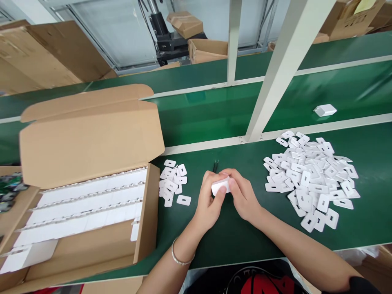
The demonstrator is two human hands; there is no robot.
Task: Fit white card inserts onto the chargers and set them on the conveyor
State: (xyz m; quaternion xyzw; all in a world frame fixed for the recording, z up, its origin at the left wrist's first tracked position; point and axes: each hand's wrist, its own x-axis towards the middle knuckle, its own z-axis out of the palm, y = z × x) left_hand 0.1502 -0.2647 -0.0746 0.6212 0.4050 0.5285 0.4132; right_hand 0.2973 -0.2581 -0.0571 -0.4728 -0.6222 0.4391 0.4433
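White and small, the block [218, 186] sat between both hands above the green table [232, 241], clamped by fingers from two sides. The left hand [208, 200] had its thumb laid over the block's near edge at 6 o'clock, with its curled fingers along the far edge toward 11 o'clock. The right hand [244, 198] closed on the other end, its thumb pressed at 3 o'clock and its index finger bent round at 1 o'clock. At 9 o'clock the block's end poked out bare past the fingers. How the hidden fingertips met its far side, I could not tell.

Just beyond the hands, at 12 o'clock, two thin dark prongs [216, 165] showed. A small cluster of slotted white plates [171, 185] lay near at 9 o'clock, and a much larger heap of similar plates [309, 175] spread at 3 o'clock. Past the cluster, toward 8 o'clock, an open cardboard box [147, 220] held rows of white pieces [92, 200]. Well apart, at 2 o'clock, lay a white adapter [325, 110].
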